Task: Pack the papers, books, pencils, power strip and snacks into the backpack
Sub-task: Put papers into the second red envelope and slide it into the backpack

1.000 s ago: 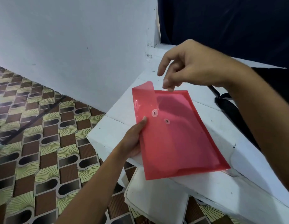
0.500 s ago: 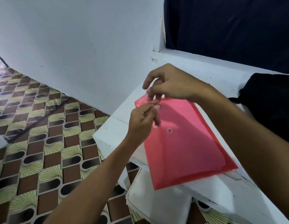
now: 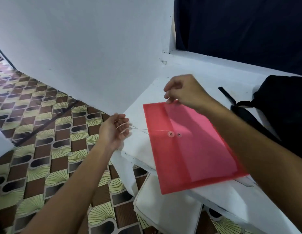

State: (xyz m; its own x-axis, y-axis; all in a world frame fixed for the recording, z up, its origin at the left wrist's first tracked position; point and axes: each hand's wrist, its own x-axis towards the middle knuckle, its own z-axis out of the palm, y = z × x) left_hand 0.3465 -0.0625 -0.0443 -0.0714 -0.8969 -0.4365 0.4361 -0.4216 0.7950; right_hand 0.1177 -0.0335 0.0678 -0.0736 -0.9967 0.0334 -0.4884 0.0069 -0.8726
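A person's right hand (image 3: 185, 91) pinches the far short edge of a translucent red string-tie envelope (image 3: 189, 146), which lies flap-down on a white ledge (image 3: 205, 78), its near end jutting past the ledge's front edge over a white cushion (image 3: 165, 215) below. The left hand (image 3: 115, 130), held off the ledge's left corner above the patterned tile floor (image 3: 37, 132), has its fingers loosely curled round a thin pale string (image 3: 140, 128) that runs taut across to the twin button discs (image 3: 174, 134) near the envelope's middle — the closure looks to be mid-winding or mid-unwinding, and which of the two cannot be told from this view. A black backpack (image 3: 281, 107) sits at the ledge's right end, just beside the envelope, one strap (image 3: 227, 95) trailing along the ledge toward the back wall; whether its opening is unzipped cannot be seen. No books, pencils, power strip or snacks appear, so the packing seems at an early stage, with the paper envelope the item in hand. The risks from here are modest but real: a hard tug on the string could drag the smooth plastic envelope toward the left corner and off the ledge, since so much of it already overhangs — and the fine cord, gripped only lightly, could slip free of the fingers or snag on the discs, leaving the flap unsecured when the envelope goes into the bag
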